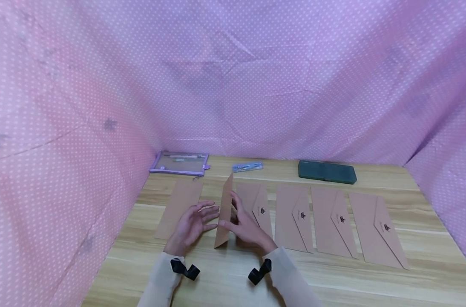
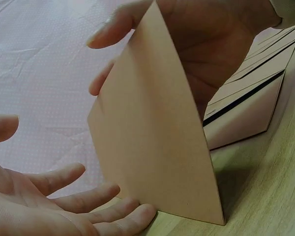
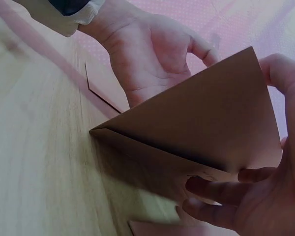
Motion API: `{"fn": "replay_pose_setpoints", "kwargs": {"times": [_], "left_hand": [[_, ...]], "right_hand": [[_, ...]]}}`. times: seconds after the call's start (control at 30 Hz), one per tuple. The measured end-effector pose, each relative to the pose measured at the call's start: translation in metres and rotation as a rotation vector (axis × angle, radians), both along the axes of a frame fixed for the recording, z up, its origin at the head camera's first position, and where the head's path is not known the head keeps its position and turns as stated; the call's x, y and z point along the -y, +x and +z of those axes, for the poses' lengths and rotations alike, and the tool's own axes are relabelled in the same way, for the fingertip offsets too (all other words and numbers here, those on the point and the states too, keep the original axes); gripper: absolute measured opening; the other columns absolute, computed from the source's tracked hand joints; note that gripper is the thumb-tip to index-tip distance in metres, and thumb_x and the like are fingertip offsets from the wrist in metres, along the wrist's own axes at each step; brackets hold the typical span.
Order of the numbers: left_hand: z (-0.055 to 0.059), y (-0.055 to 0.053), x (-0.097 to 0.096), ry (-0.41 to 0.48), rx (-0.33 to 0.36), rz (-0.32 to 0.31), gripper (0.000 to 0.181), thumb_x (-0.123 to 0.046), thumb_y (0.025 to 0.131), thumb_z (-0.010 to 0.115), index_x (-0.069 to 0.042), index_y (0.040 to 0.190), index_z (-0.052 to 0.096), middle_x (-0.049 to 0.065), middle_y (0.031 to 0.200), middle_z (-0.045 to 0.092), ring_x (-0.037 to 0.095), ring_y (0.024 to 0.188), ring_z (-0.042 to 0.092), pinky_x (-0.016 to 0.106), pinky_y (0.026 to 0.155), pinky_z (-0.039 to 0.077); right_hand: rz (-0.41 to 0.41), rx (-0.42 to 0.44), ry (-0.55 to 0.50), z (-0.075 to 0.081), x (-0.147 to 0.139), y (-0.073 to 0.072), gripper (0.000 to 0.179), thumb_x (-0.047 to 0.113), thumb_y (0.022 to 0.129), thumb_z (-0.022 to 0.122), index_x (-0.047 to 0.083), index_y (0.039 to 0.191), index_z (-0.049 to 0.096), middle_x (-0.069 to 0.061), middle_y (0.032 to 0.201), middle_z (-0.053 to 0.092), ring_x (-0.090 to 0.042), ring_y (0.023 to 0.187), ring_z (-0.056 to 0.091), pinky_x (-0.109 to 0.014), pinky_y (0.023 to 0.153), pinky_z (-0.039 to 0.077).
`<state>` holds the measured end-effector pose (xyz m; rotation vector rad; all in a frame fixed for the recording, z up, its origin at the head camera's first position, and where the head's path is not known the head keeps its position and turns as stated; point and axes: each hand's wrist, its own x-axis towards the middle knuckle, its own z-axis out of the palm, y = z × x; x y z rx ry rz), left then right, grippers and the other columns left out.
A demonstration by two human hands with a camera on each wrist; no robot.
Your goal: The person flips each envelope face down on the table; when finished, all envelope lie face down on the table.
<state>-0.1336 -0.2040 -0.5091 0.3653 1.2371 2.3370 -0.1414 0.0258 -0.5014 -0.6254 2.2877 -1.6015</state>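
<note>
A brown kraft envelope (image 1: 224, 211) stands nearly upright on its long edge between the two hands. My right hand (image 1: 252, 228) holds it from the right, thumb at one edge and fingers along the flap side (image 3: 187, 123). To its left, my left hand (image 1: 192, 224) has its fingers spread and palm turned toward the envelope. In the left wrist view, fingertips of the left hand (image 2: 64, 211) are at the envelope's lower edge; whether they press on it I cannot tell. Another envelope (image 1: 179, 209), plain side up, lies flat left of the hands, partly covered by the left hand.
Several envelopes (image 1: 292, 217) lie in a row on the right, flaps and crown prints upward. Along the back of the wooden table (image 1: 378, 175) are a purple-edged zip pouch (image 1: 179, 168) with pens, a small blue packet (image 1: 247, 166) and a dark green case (image 1: 326, 171). Pink dotted cloth surrounds the table.
</note>
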Motion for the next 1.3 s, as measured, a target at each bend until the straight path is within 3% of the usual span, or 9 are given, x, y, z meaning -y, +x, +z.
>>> {"fn": "replay_pose_setpoints", "kwargs": {"times": [0.33, 0.53, 0.7, 0.87, 0.97, 1.17, 1.3], "left_hand": [[-0.001, 0.0, 0.0, 0.007, 0.001, 0.006, 0.052, -0.021, 0.11, 0.01, -0.013, 0.133, 0.057, -0.002, 0.128, 0.068, 0.016, 0.122, 0.062, 0.04, 0.102, 0.052], [-0.001, 0.0, -0.001, -0.003, 0.006, 0.01, 0.05, -0.019, 0.109, 0.012, -0.013, 0.131, 0.056, -0.002, 0.128, 0.067, 0.016, 0.122, 0.062, 0.039, 0.1, 0.053], [0.0, 0.002, -0.003, -0.119, 0.05, 0.071, 0.039, -0.017, 0.109, 0.02, -0.011, 0.132, 0.051, -0.003, 0.128, 0.066, 0.021, 0.127, 0.057, 0.041, 0.103, 0.05], [-0.001, 0.003, -0.009, -0.247, 0.123, 0.165, 0.027, -0.015, 0.107, 0.036, -0.01, 0.13, 0.049, 0.003, 0.131, 0.062, 0.023, 0.127, 0.056, 0.041, 0.104, 0.05], [-0.002, 0.004, -0.014, -0.303, 0.141, 0.203, 0.029, -0.012, 0.104, 0.043, -0.005, 0.133, 0.045, 0.006, 0.131, 0.058, 0.019, 0.12, 0.06, 0.038, 0.099, 0.053], [-0.002, 0.008, -0.024, -0.444, 0.116, 0.27, 0.056, 0.004, 0.091, 0.058, 0.006, 0.143, 0.037, 0.021, 0.141, 0.051, 0.007, 0.108, 0.061, 0.024, 0.087, 0.055], [-0.003, 0.009, -0.028, -0.49, 0.083, 0.295, 0.066, 0.013, 0.081, 0.062, 0.01, 0.143, 0.038, 0.022, 0.138, 0.057, 0.003, 0.102, 0.063, 0.019, 0.084, 0.056]], "right_hand": [[-0.046, 0.085, -0.073, -0.006, -0.01, 0.002, 0.092, 0.022, 0.094, 0.065, 0.023, 0.161, 0.002, -0.016, 0.169, 0.01, -0.047, 0.149, 0.027, -0.062, 0.117, 0.032], [-0.126, 0.111, -0.036, -0.012, -0.013, 0.0, 0.081, 0.021, 0.093, 0.065, 0.014, 0.16, 0.02, -0.019, 0.162, 0.031, -0.04, 0.136, 0.049, -0.057, 0.112, 0.042], [-0.198, 0.17, -0.132, -0.014, -0.012, -0.001, 0.08, 0.008, 0.087, 0.067, 0.007, 0.157, 0.028, -0.021, 0.16, 0.035, -0.038, 0.13, 0.052, -0.051, 0.106, 0.048], [-0.248, 0.207, -0.177, -0.014, -0.012, 0.0, 0.083, -0.001, 0.083, 0.066, 0.008, 0.157, 0.029, -0.024, 0.156, 0.038, -0.038, 0.121, 0.057, -0.042, 0.09, 0.057], [-0.277, 0.227, -0.206, -0.015, -0.012, -0.002, 0.085, -0.004, 0.082, 0.064, 0.01, 0.157, 0.028, -0.022, 0.161, 0.031, -0.039, 0.128, 0.051, -0.042, 0.095, 0.055], [-0.309, 0.242, -0.272, -0.016, -0.012, -0.008, 0.087, -0.008, 0.081, 0.061, 0.01, 0.158, 0.025, -0.018, 0.166, 0.023, -0.039, 0.142, 0.039, -0.051, 0.113, 0.042], [-0.302, 0.27, -0.305, -0.013, -0.011, -0.01, 0.087, -0.008, 0.082, 0.06, 0.013, 0.159, 0.024, -0.014, 0.167, 0.021, -0.036, 0.146, 0.035, -0.052, 0.117, 0.035]]}}
